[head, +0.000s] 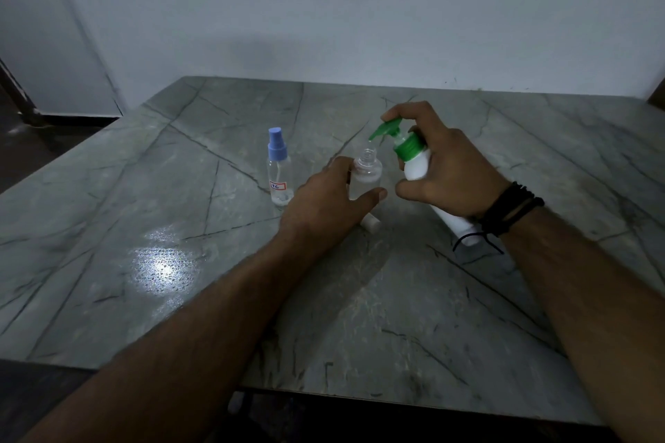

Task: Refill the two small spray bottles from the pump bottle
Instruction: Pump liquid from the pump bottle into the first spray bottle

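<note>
- Pump bottle: white body, green pump head, held tilted in the right hand. Fingers curled round the body, index finger on top of the pump head. Nozzle sits just above the open neck of a clear spray bottle.
- Open spray bottle: upright on the table, sprayer off. Left hand steadies it, thumb and fingers curved round its sides. Some clear liquid appears to be inside; level cannot be read.
- White piece lying on the table just behind the left hand, probably the removed sprayer; partly hidden.
- Second spray bottle: blue cap on, labelled, standing just left of the hands, untouched. Looks nearly empty.
- Status, judged: first refill under way; recapping and the whole second bottle are left.
</note>
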Tool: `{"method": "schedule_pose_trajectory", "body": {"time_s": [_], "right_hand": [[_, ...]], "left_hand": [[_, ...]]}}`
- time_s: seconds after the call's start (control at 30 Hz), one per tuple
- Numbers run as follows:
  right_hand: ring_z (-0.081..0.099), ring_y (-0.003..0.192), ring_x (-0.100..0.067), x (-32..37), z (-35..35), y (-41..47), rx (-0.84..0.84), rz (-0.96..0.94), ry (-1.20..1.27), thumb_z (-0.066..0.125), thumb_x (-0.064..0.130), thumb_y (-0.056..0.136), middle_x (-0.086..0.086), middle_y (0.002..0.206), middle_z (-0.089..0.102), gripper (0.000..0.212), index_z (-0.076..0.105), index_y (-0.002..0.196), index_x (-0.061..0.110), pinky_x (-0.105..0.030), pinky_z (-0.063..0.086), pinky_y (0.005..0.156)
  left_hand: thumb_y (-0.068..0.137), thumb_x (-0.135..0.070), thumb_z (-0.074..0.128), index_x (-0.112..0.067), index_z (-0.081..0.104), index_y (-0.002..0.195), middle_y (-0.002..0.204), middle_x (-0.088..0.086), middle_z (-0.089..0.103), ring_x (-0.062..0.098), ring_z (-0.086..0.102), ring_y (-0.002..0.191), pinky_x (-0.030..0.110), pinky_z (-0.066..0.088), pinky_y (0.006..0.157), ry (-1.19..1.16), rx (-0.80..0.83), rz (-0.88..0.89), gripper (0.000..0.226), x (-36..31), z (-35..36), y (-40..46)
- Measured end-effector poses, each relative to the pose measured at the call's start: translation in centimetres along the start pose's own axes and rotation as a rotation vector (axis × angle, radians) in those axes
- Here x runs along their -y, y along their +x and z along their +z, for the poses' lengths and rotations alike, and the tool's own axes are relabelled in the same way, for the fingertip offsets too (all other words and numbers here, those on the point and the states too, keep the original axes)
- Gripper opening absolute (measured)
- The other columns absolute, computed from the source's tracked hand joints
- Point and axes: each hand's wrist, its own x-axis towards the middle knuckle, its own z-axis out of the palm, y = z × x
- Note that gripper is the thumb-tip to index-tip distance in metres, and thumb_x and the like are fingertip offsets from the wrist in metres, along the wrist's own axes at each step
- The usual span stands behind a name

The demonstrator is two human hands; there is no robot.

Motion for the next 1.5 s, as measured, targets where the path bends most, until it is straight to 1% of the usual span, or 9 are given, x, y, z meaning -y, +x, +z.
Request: {"method": "schedule_pose_trajectory", "body": {"time_s": [0.17, 0.37, 0.57, 0.73, 0.93, 1.1, 1.27, 1.4, 1.5], "right_hand": [[0.063, 0.067, -0.017, 0.08, -0.01, 0.07, -0.001, 0.024, 0.004, 0.074, 0.019, 0.063, 0.000, 0.083, 0.064, 0.068, 0.045, 0.124, 0.024, -0.041, 0.052, 0.063], [0.061, 0.065, -0.017, 0.03, -0.04, -0.06, -0.011, 0.001, 0.000, 0.074, 0.014, 0.065, 0.000, 0.080, 0.062, 0.075, 0.044, 0.133, 0.026, -0.038, 0.051, 0.062], [0.063, 0.066, -0.017, 0.03, -0.03, 0.06, -0.006, 0.020, 0.005, 0.075, 0.017, 0.064, -0.004, 0.082, 0.064, 0.067, 0.044, 0.123, 0.025, -0.042, 0.052, 0.062], [0.062, 0.067, -0.019, -0.09, -0.15, -0.15, -0.022, 0.000, 0.020, 0.074, 0.011, 0.066, 0.001, 0.082, 0.062, 0.076, 0.044, 0.134, 0.023, -0.039, 0.052, 0.063], [0.063, 0.067, -0.018, 0.00, -0.05, -0.05, -0.013, 0.024, 0.013, 0.074, 0.018, 0.064, -0.005, 0.082, 0.064, 0.067, 0.045, 0.124, 0.025, -0.043, 0.052, 0.064], [0.063, 0.067, -0.020, 0.10, -0.05, -0.11, -0.009, 0.013, 0.008, 0.073, 0.014, 0.064, -0.003, 0.080, 0.062, 0.073, 0.045, 0.131, 0.026, -0.040, 0.052, 0.063], [0.063, 0.067, -0.019, -0.06, 0.02, 0.05, -0.001, 0.023, 0.003, 0.077, 0.011, 0.066, -0.005, 0.083, 0.064, 0.066, 0.046, 0.123, 0.022, -0.043, 0.052, 0.063], [0.063, 0.067, -0.018, -0.06, -0.02, -0.03, -0.017, 0.011, 0.001, 0.078, 0.004, 0.067, -0.001, 0.082, 0.063, 0.072, 0.045, 0.128, 0.023, -0.040, 0.052, 0.064], [0.062, 0.066, -0.019, 0.01, -0.03, 0.01, -0.008, 0.006, -0.007, 0.076, 0.008, 0.066, -0.002, 0.080, 0.062, 0.075, 0.044, 0.132, 0.024, -0.040, 0.052, 0.062]], "left_hand": [[0.085, -0.056, 0.064, -0.024, 0.045, 0.135, 0.132, -0.003, 0.058, 0.013, 0.056, 0.110, 0.025, 0.042, 0.082, 0.008, -0.001, -0.001, 0.062, -0.06, -0.05, -0.06], [0.084, -0.057, 0.064, -0.024, 0.046, 0.135, 0.133, -0.003, 0.058, 0.014, 0.057, 0.112, 0.026, 0.044, 0.084, 0.000, 0.001, 0.000, 0.063, -0.01, -0.04, -0.10], [0.085, -0.055, 0.065, -0.023, 0.045, 0.135, 0.133, -0.002, 0.057, 0.014, 0.056, 0.110, 0.027, 0.044, 0.084, 0.008, 0.005, 0.007, 0.062, -0.11, -0.11, -0.13], [0.084, -0.057, 0.065, -0.024, 0.046, 0.134, 0.133, -0.002, 0.058, 0.014, 0.057, 0.111, 0.026, 0.043, 0.083, 0.003, -0.002, 0.005, 0.063, -0.03, -0.05, -0.05], [0.085, -0.054, 0.065, -0.022, 0.045, 0.134, 0.135, -0.001, 0.056, 0.016, 0.055, 0.115, 0.025, 0.041, 0.085, 0.004, 0.022, -0.013, 0.062, -0.28, -0.14, -0.05], [0.084, -0.056, 0.065, -0.023, 0.046, 0.133, 0.133, -0.002, 0.058, 0.015, 0.057, 0.113, 0.026, 0.043, 0.084, -0.002, 0.001, -0.003, 0.062, 0.01, -0.07, -0.12], [0.085, -0.055, 0.065, -0.023, 0.046, 0.133, 0.132, -0.002, 0.058, 0.012, 0.055, 0.107, 0.025, 0.041, 0.082, 0.009, 0.006, -0.001, 0.061, -0.07, -0.08, -0.12], [0.085, -0.056, 0.064, -0.023, 0.046, 0.134, 0.133, -0.002, 0.058, 0.013, 0.056, 0.110, 0.025, 0.041, 0.082, 0.004, 0.005, 0.006, 0.062, -0.04, -0.15, -0.14], [0.085, -0.056, 0.064, -0.023, 0.046, 0.134, 0.133, -0.002, 0.058, 0.014, 0.056, 0.111, 0.025, 0.042, 0.082, 0.013, 0.000, 0.006, 0.062, -0.07, -0.09, -0.14]]}}
